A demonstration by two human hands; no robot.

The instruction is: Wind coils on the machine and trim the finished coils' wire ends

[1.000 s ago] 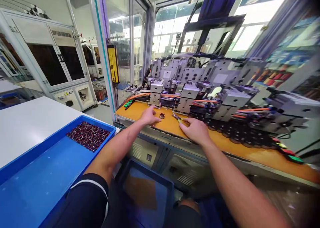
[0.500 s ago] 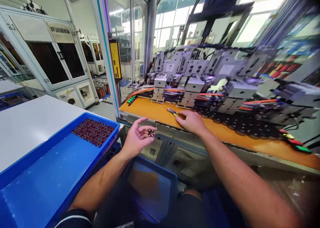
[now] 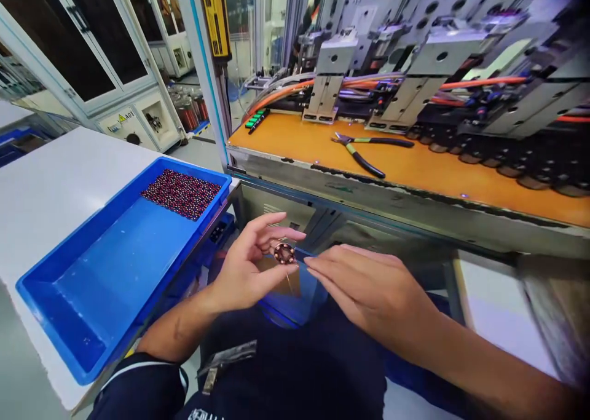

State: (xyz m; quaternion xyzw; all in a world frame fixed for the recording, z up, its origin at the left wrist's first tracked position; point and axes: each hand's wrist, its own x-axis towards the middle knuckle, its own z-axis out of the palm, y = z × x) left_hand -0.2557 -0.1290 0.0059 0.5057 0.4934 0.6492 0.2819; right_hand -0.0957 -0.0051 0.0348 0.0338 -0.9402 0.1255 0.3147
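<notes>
A small round motor stator with copper windings is pinched between the thumb and fingers of my left hand. Thin wire ends stick out from it, one pointing downward. My right hand is just right of the stator, thumb and fingertips pressed together; whatever they may hold is too small to make out. Wire cutters with black and yellow-green handles lie spread apart on the orange bench top, beyond both hands.
At the left, a blue tray on a white table holds many small dark stators at its far end. Machine fixtures with orange hoses line the bench's back. Green-and-black pieces lie at its left corner. Another blue bin is below my hands.
My right hand has left the wire cutters on the bench and come back beside the stator. My left hand still holds the stator. The view has tilted down and closer.
</notes>
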